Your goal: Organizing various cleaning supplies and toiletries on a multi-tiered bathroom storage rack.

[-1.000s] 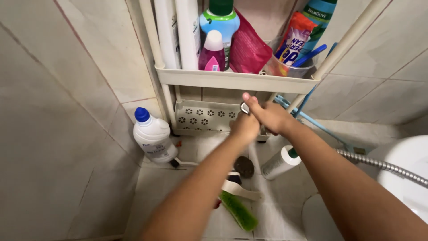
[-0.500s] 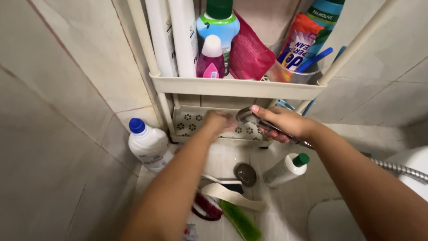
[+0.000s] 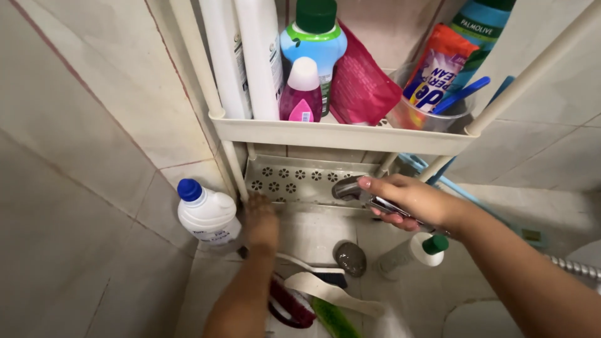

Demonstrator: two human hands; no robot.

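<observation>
Closest of all, on the wet floor tiles point(image 3: 156, 294) below both hands, some scrub brushes point(image 3: 313, 294) were laid flat in a pile, with a green one at the bottom edge. Just past them a round grey stone point(image 3: 351, 258) and a tipped white bottle with a green cap point(image 3: 413, 250) were left on the floor, under the right fingers.

The left hand point(image 3: 260, 219) was stretched down with loose fingers that held nothing. Its fingertips were placed by the front edge of the low shelf point(image 3: 300, 181). A white bottle with a blue cap point(image 3: 206, 213) was stood just left of those fingers.

The right hand point(image 3: 407, 200) was wrapped tight around a shiny metal sprayer point(image 3: 347, 188). The sprayer's head was poked out past the fingertips, toward the low shelf, probably so water could be aimed there. A metal hose point(image 3: 573, 268) was seen far off to the right of the fingers.

Above both hands, tall bottles point(image 3: 313, 56), a red pouch and a cup of things were kept upright on the top shelf point(image 3: 338, 133). Pale wall tiles were seen all around, in a corner.
</observation>
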